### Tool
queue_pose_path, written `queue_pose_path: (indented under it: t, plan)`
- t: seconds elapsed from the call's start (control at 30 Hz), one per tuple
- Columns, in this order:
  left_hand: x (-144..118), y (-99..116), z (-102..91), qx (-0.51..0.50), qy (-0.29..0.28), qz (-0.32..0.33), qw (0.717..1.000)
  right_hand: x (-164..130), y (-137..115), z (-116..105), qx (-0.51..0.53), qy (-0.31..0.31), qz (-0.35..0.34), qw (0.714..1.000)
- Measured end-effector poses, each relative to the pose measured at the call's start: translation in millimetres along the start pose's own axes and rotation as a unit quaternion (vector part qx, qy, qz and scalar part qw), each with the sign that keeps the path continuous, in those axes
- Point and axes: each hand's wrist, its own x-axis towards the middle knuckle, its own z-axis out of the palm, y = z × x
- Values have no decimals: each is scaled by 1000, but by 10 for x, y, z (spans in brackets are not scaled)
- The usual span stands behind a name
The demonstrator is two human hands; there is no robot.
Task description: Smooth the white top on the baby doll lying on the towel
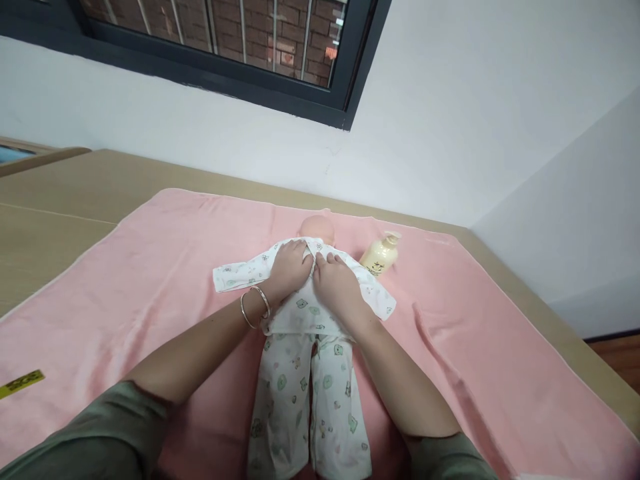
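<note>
A bald doll (317, 230) lies stretched out in front of me, its head away from me. It wears a white top (305, 313) and matching white trousers (286, 393), both printed with small green figures. My left hand (291, 268) rests on the upper chest of the top, fingers extended and thumb toward the middle. Close beside it, my right hand (339, 285) lies on the other side of the chest, fingertips slightly apart near the neckline. Both hands touch the fabric and partly cover it. A cream pump bottle (381, 255) leans beside the doll's sleeve on the right.
A pink cloth (165, 267) with some creases lies under the doll on a wooden table (60, 193). A yellow strip with dark markings (22, 383) is at the far left. Behind the table stand a white wall (225, 140) and a dark-framed window (345, 87).
</note>
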Motion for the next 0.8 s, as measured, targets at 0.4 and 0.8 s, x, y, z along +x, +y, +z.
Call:
queue_pose_path:
  t: [0.4,0.8]
  plan:
    - [-66,16,128,-35,43,-32,998,331,451,310,125,22,37,991]
    - [-74,58,115,-16,42,-39,998,306,416,293,120,18,44,992]
